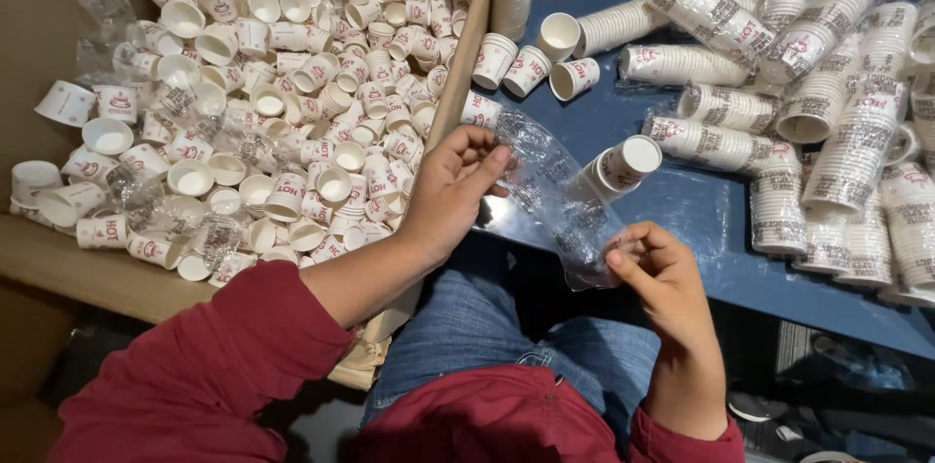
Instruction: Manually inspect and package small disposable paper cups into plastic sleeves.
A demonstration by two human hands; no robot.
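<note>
A clear plastic sleeve bag (pixel 555 195) with dark print is stretched between my two hands over my lap. My left hand (pixel 450 192) pinches its upper end beside the cardboard wall. My right hand (pixel 660 273) grips its lower end at the edge of the blue table (pixel 682 205). A short stack of white paper cups (pixel 623 166) with red print lies on the table just beyond the bag, apart from both hands.
A big cardboard box (pixel 458 83) at left holds several loose white cups (pixel 292 103) and crumpled clear bags. Bagged cup stacks (pixel 838 132) crowd the table's right side. Loose cups (pixel 531 64) lie near the box wall. My jeans-covered legs are below.
</note>
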